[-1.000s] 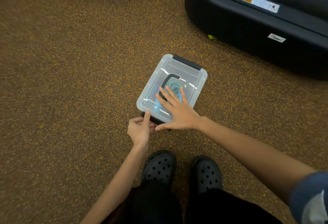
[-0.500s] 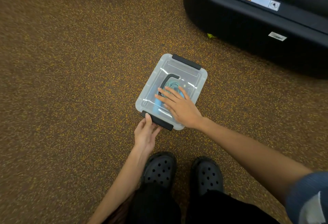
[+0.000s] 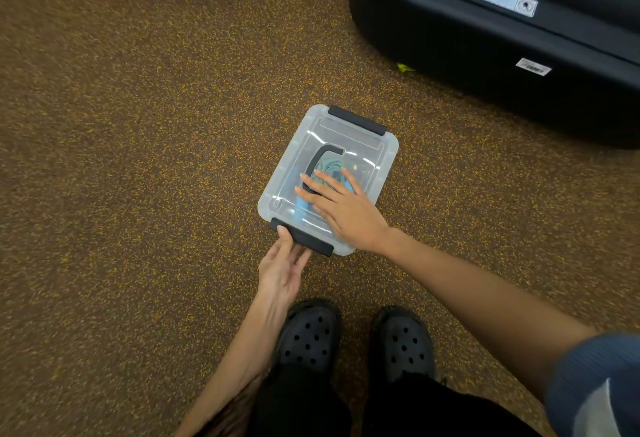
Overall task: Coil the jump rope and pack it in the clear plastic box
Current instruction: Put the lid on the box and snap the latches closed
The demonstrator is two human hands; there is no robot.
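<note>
The clear plastic box point(image 3: 379, 163) sits on the brown speckled carpet with its clear lid on. Through the lid I see the coiled blue jump rope point(image 3: 330, 166) and a black curved handle point(image 3: 317, 165). My right hand point(image 3: 341, 210) lies flat on the lid with fingers spread. My left hand point(image 3: 284, 265) is at the near end, thumb and fingers touching the near black latch point(image 3: 303, 237), which lies flat against the box. A second black latch point(image 3: 356, 120) is at the far end.
A large black machine base point(image 3: 502, 56) with warning labels stands at the upper right, close behind the box. My two black clogs point(image 3: 310, 336) stand just below the box. Carpet extends to the left.
The near black latch has swung up from under the box edge and now lies closed along the lid's near end. My left hand went from pinching under it to pressing it.
</note>
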